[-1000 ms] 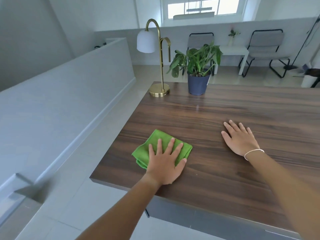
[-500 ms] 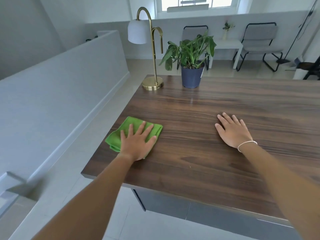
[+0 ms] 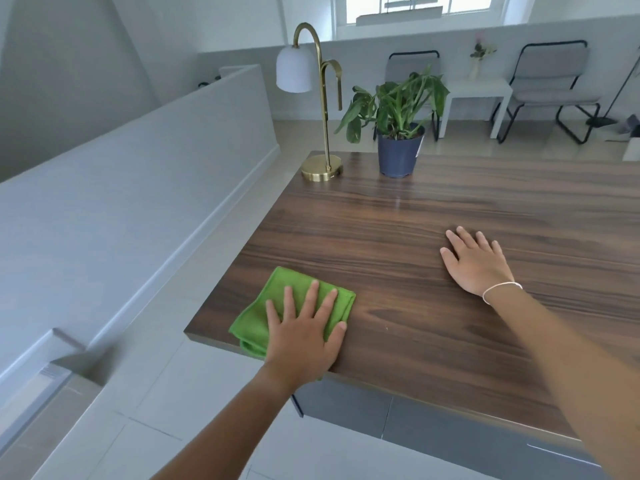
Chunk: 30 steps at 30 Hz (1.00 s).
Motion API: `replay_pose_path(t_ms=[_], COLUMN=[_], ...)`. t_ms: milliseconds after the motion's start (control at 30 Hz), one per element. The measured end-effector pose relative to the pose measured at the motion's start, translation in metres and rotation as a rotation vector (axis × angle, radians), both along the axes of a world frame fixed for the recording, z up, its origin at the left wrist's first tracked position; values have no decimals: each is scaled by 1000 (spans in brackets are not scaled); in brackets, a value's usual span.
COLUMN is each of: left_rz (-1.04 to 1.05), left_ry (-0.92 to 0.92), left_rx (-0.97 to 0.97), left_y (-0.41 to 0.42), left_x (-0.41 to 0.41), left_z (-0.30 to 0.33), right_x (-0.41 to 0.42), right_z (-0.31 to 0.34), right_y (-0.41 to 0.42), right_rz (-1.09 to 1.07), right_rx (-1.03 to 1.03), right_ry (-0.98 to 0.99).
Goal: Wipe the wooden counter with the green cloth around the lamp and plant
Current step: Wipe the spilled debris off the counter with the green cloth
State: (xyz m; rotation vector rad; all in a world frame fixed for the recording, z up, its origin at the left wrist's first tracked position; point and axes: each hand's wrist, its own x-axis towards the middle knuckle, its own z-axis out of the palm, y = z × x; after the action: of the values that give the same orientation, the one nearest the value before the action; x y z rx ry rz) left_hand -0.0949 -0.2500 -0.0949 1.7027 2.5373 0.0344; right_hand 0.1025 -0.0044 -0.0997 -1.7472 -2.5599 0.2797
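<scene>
Now my left hand [image 3: 304, 336] lies flat and spread on the folded green cloth [image 3: 273, 310], which has slid back to the near left corner of the wooden counter [image 3: 398, 258]; half a second ago it sat further up the left edge, so I judge the stroke is sweeping this corner and the far part is yet to do. A fold of the cloth hangs a little over the near edge. My right hand [image 3: 476, 263] rests open and empty, palm down, mid-counter, as before. The lamp [image 3: 320, 168] stands at the far left corner, the plant [image 3: 398, 150] just beside it along the far edge; both will need working round.
</scene>
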Motion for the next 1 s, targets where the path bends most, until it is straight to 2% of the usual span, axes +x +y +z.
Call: replay_pose_path(t_ms=[200, 433, 633, 700, 767, 833, 1000], left_rz=[-139, -106, -70, -77, -49, 13, 133], left_ry=[-86, -125, -158, -271, -439, -517, -356], left_rx=[-16, -22, -43, 12, 154, 275, 288], left_y=[65, 123, 134, 130, 121, 107, 71], left_x=[40, 5, -11, -16, -30, -54, -119], left_z=[1, 5, 7, 12, 18, 22, 18], right_x=[-1, 0, 2, 1, 0, -2, -35], right_z=[-1, -2, -3, -2, -1, 0, 10], right_y=[0, 1, 2, 1, 1, 0, -15], right_rz=[2, 10, 7, 3, -6, -21, -15], right_rx=[10, 29, 16, 11, 10, 8, 15], right_ry=[8, 18, 19, 15, 22, 27, 96])
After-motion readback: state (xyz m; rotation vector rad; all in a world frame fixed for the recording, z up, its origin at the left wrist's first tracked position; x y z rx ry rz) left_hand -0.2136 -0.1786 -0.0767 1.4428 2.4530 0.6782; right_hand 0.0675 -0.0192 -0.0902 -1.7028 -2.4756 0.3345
